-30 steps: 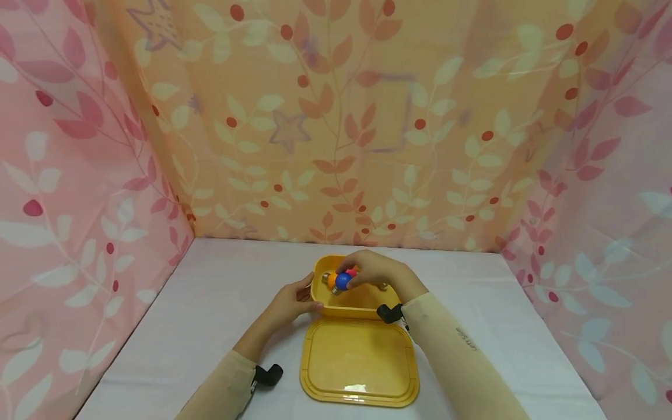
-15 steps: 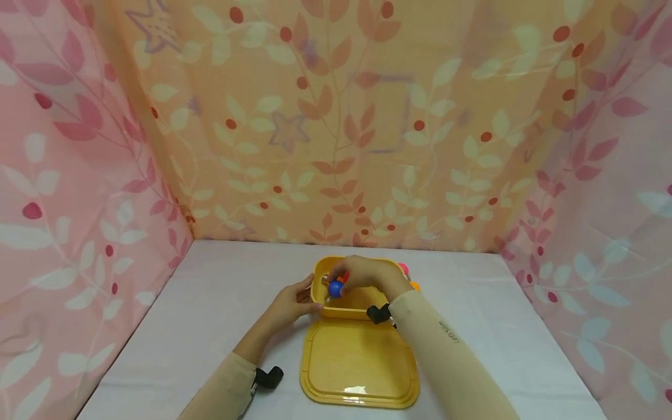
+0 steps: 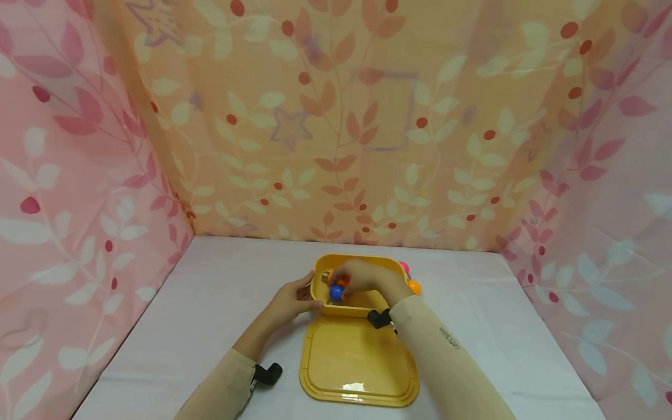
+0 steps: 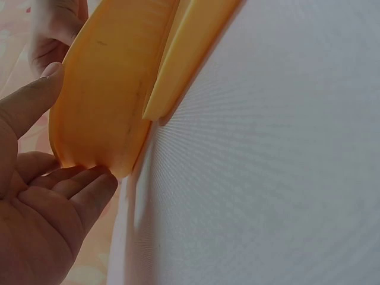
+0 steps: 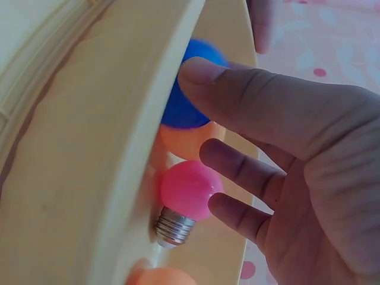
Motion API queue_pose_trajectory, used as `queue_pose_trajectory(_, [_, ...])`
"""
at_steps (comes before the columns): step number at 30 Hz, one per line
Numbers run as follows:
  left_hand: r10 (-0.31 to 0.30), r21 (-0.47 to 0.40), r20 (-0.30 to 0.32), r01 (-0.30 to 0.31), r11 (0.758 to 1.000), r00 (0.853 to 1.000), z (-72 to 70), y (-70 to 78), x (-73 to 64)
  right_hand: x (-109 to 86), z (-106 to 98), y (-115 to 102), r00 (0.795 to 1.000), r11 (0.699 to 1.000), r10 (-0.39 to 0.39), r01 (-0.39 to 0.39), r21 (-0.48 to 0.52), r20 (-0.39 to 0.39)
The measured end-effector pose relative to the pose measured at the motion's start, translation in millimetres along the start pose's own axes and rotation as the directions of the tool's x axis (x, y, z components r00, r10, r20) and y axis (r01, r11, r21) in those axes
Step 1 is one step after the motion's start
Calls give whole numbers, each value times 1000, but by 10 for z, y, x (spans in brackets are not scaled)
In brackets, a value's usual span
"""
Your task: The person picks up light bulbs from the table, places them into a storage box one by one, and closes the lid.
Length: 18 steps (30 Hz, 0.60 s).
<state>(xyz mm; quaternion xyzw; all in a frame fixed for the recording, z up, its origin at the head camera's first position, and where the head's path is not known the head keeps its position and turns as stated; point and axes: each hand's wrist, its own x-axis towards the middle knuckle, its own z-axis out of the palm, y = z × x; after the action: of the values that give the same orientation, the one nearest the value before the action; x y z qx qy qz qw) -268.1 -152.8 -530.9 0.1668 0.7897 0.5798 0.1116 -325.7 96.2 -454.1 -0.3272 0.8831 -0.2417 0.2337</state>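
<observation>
A yellow plastic box (image 3: 349, 311) stands on the table with several toy-like light bulbs inside. My left hand (image 3: 287, 303) holds its left end, thumb at the near rim and fingers against the outer wall. Reaching into the box from the right, my right hand (image 3: 363, 275) has its thumb on a blue light bulb (image 5: 193, 98); the index finger is mostly hidden behind it. Behind the blue bulb is an orange bulb (image 5: 191, 140). A pink bulb (image 5: 190, 189) with a metal screw base lies beside my other fingertips.
The yellow lid (image 3: 359, 361) lies flat on the white cloth, right in front of the box. Past the box's right end are a pink ball-shaped thing (image 3: 404, 267) and an orange one (image 3: 415, 287). Patterned fabric walls (image 3: 336, 146) enclose the table.
My right hand has moved left and slightly nearer inside the box, and the blue bulb has moved with it. My left hand keeps its place on the box.
</observation>
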Motion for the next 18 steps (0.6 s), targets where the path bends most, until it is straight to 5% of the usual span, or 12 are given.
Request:
queue_pose_trajectory(10, [-16, 9, -1, 16, 1000, 1000, 2, -7, -6, -206, -78, -8, 994, 999, -29, 33, 30, -109])
queue_pose_trajectory(18, [-23, 4, -5, 23, 1000, 1000, 4, 2, 2, -473, -118, 19, 948, 994, -43, 9, -108, -317])
